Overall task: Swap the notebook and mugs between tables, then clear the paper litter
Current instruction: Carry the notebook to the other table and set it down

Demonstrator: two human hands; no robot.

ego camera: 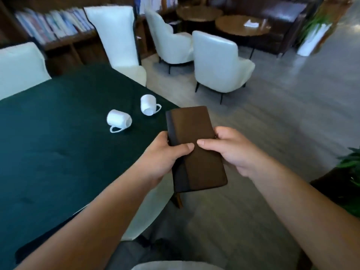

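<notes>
notebook held over the green worktop's corner

both hands grip a closed brown notebook (194, 147) with a darker spine strip: the left hand (167, 152) wraps its left edge, thumb on the cover, and the right hand (228, 149) clasps the right edge, thumb also on top. the notebook sits in the air just off the right corner of the worktop (48, 152), which is covered in dark green cloth. two white mugs (134, 114) lie on their sides on the cloth, near that corner and slightly apart. cream chairs (218, 61) stand around the worktop and further back on a pale grey floor (292, 123). at far left a bookshelf (58, 28) holds blurred books. at far right a round wooden table (243, 26) carries white paper (251, 23). green plants (350, 164) show at the right edge.
</notes>
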